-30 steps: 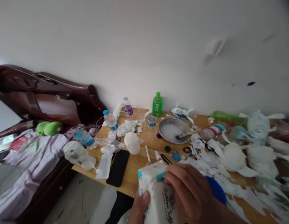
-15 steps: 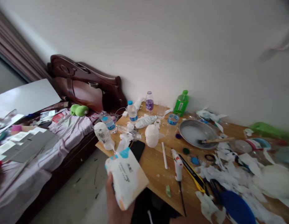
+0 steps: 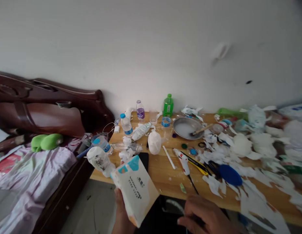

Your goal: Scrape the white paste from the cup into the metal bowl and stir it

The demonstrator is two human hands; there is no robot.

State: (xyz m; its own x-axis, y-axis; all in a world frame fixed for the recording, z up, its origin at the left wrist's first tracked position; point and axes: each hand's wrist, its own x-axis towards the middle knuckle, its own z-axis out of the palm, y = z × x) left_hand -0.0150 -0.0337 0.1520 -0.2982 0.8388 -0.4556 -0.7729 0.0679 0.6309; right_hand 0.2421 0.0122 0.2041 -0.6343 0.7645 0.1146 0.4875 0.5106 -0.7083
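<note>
My left hand (image 3: 124,213) is closed around the lower left of a white tissue pack (image 3: 138,191) with blue and peach patches, held tilted in front of the table's near edge. Low in the view, my right hand (image 3: 204,216) has its fingers curled, close to a pale cord (image 3: 175,205) over dark clothing. Whether anything is inside those fingers I cannot make out. Just beyond the pack lie a paper-wrapped bottle shape (image 3: 99,159), a dark phone-like slab (image 3: 144,161) and a rounded white paper-covered form (image 3: 154,143). A white glue gun (image 3: 183,162) rests ahead of my right hand.
On the wooden table (image 3: 160,177) are a metal basin (image 3: 187,128) with a brush (image 3: 202,129), a yellow cutter (image 3: 197,164), a blue disc (image 3: 230,175) and torn white paper (image 3: 216,185). A green bottle (image 3: 168,107) stands behind. The bed (image 3: 31,182) is left.
The view has turned right, so the table sits further left and more of its right end shows. My right hand has come into view. The tissue pack is still in my left hand.
</note>
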